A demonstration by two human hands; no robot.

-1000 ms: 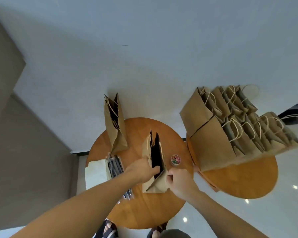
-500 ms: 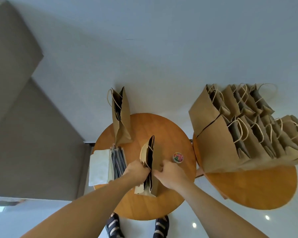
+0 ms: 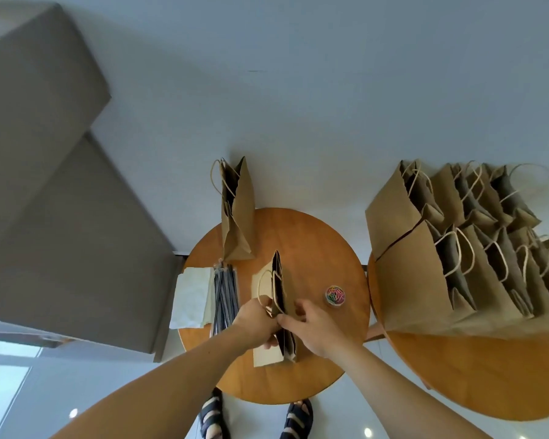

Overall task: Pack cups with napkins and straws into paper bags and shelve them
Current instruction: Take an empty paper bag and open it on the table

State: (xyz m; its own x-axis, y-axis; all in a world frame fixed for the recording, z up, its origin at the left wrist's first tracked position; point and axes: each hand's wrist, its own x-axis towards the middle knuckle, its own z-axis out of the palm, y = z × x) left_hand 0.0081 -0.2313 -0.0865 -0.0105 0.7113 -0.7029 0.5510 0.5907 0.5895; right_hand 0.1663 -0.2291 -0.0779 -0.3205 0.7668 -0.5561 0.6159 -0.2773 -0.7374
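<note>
This looks like a takeaway-packing corner of a café or small shop. The round wooden bench (image 3: 314, 248) carries a stack of white napkins (image 3: 192, 296) at its left edge and a bundle of wrapped straws (image 3: 225, 293) just beside them. A small tub of coloured paper clips (image 3: 335, 295) sits towards its right, and an upright paper bag (image 3: 263, 350) stands in the middle. To the right of that bench, a second round bench (image 3: 457, 375) holds tight rows of brown handled bags (image 3: 425, 280). Behind the bench rises a plain pale wall (image 3: 298, 106). Below it, a glossy floor (image 3: 346, 416) reflects ceiling lights.
</note>
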